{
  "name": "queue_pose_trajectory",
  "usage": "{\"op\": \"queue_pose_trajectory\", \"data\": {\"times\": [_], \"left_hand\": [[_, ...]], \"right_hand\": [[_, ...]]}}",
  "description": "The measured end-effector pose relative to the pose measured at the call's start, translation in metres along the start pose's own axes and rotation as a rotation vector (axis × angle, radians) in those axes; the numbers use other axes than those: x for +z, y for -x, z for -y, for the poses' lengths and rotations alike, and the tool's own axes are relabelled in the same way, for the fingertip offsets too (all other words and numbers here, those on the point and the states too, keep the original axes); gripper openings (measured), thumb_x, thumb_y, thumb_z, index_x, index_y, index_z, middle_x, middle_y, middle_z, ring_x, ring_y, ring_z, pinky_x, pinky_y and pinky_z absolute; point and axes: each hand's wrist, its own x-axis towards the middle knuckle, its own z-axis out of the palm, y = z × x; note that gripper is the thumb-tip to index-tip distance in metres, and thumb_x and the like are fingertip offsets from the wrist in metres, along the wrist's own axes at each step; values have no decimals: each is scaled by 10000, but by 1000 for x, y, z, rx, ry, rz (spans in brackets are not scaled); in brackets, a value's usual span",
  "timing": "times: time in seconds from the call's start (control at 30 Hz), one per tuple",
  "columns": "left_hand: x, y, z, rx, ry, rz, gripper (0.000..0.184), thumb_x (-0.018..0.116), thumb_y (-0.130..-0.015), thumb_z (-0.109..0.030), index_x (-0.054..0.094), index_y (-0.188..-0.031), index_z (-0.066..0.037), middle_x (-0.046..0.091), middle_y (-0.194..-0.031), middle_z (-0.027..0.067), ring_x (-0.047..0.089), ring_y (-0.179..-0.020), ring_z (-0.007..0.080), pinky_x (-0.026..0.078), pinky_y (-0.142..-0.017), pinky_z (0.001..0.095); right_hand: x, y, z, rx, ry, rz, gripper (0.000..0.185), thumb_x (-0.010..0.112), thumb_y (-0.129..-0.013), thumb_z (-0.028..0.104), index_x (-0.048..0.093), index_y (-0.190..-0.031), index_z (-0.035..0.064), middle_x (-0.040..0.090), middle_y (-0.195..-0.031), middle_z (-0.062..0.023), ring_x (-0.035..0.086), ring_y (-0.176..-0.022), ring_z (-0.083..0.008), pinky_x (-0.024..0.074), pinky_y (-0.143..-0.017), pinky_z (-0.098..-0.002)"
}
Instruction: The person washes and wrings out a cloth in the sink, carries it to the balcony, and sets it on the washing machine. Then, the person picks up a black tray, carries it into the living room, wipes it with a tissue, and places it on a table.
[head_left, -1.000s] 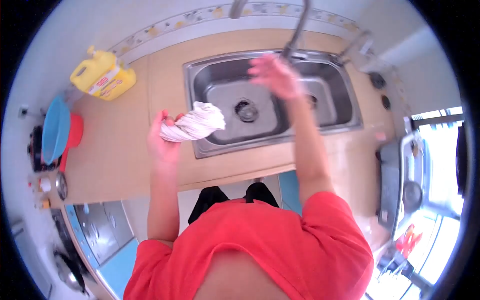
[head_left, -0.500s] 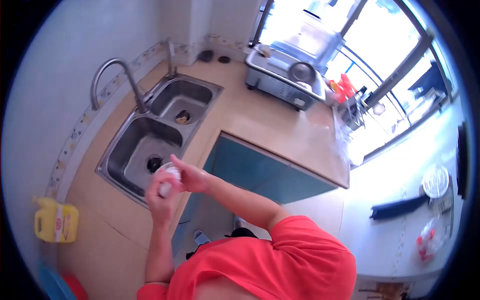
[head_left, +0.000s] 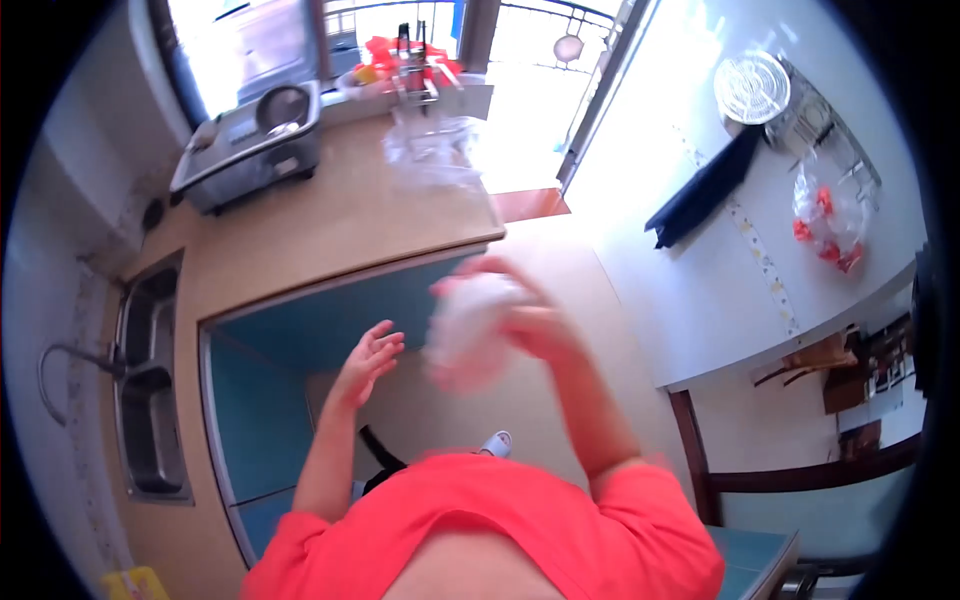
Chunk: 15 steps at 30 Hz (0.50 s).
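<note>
My right hand (head_left: 535,325) grips a whitish, rounded, soft-looking thing (head_left: 470,335), smeared by motion, so I cannot tell its kind. It hangs in the air in front of my body, above the floor. To its left, my left hand (head_left: 370,367) is raised with its fingers apart and nothing in them. A gap separates that hand from the white thing. Behind both hands is the teal cabinet front (head_left: 300,325) under the counter.
At left is a double steel sink (head_left: 185,420) with a curved tap (head_left: 75,350). A grey appliance (head_left: 245,160) and clear plastic bags (head_left: 435,150) lie on the counter (head_left: 340,205). On the right, a white surface (head_left: 640,300) bears a dark blue cloth (head_left: 705,190) and a bag with red items (head_left: 830,220).
My view and body have turned right, away from the sink. My hands, together around a white thing before, are now apart; the left has let go while the right carries a white thing.
</note>
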Motion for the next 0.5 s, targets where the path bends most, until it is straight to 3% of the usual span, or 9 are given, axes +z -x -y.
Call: {"op": "queue_pose_trajectory", "data": {"times": [0.03, 0.13, 0.17, 0.2, 0.23, 0.27, 0.3, 0.4, 0.5], "left_hand": [[27, -18, 3, -44, -155, -230, 516, 583, -871, -294, 404, -1299, -67, 505, -1228, 122, 502, -1122, 199, 401, -930, 394], [95, -71, 2, -244, -102, 80, 406, 556, -886, -264, 479, -1228, -58, 565, -1130, 104, 564, -1003, 186, 440, -856, 325], [118, -91, 0, -198, -156, 174, 397, 554, -887, -265, 489, -1215, -52, 573, -1114, 103, 568, -994, 181, 445, -845, 308], [139, -108, -5, -145, -216, 266, 389, 553, -887, -267, 498, -1202, -46, 582, -1098, 103, 572, -984, 176, 451, -835, 291], [161, -122, -13, -138, -224, 263, 395, 558, -881, -264, 500, -1193, -29, 586, -1086, 102, 569, -985, 169, 446, -840, 287], [178, -137, -17, -123, -235, 270, 395, 559, -881, -267, 502, -1189, -26, 587, -1081, 100, 569, -984, 167, 445, -841, 285], [193, -147, -16, -118, -241, 277, 396, 560, -880, -269, 504, -1184, -22, 589, -1077, 99, 569, -983, 166, 444, -842, 283], [229, -189, -18, -158, -302, 311, 393, 561, -879, -280, 513, -1172, -22, 595, -1064, 90, 569, -978, 158, 441, -846, 285], [247, -234, -13, -229, -340, 328, 391, 564, -878, -286, 519, -1165, -24, 598, -1059, 84, 570, -981, 154, 441, -848, 291]], "right_hand": [[-25, 37, 48, -83, -1, 98, 554, 654, -717, 124, 435, -1222, 70, 486, -1214, -247, 532, -1058, -348, 470, -854, -461], [-130, 167, 106, -245, -517, -84, 397, 534, -876, 262, 445, -1216, 77, 514, -1168, -243, 581, -929, -394, 512, -754, -485], [-134, 198, 126, -60, 12, -599, 306, 493, -886, 211, 490, -1156, 66, 570, -1114, -196, 610, -868, -331, 506, -708, -433], [-238, 251, 106, 260, 840, -716, 276, 517, -864, 180, 514, -1115, 64, 608, -1047, -163, 639, -782, -256, 499, -645, -372], [-283, 282, 113, 601, 1255, -840, 279, 522, -859, 190, 519, -1107, 63, 607, -1039, -163, 633, -792, -257, 496, -655, -375], [-296, 310, 132, 674, 1380, -1003, 282, 526, -853, 199, 524, -1099, 62, 606, -1031, -162, 628, -803, -258, 493, -666, -379], [-307, 339, 150, 645, 1376, -1181, 285, 531, -848, 209, 529, -1091, 61, 605, -1024, -162, 623, -813, -259, 490, -677, -382], [-309, 401, 192, 149, 984, -1583, 297, 544, -832, 239, 545, -1068, 58, 602, -1000, -160, 606, -845, -262, 481, -709, -393], [-331, 423, 171, -135, 579, -1659, 313, 558, -816, 268, 560, -1044, 54, 599, -977, -158, 590, -876, -265, 472, -741, -404]]}}
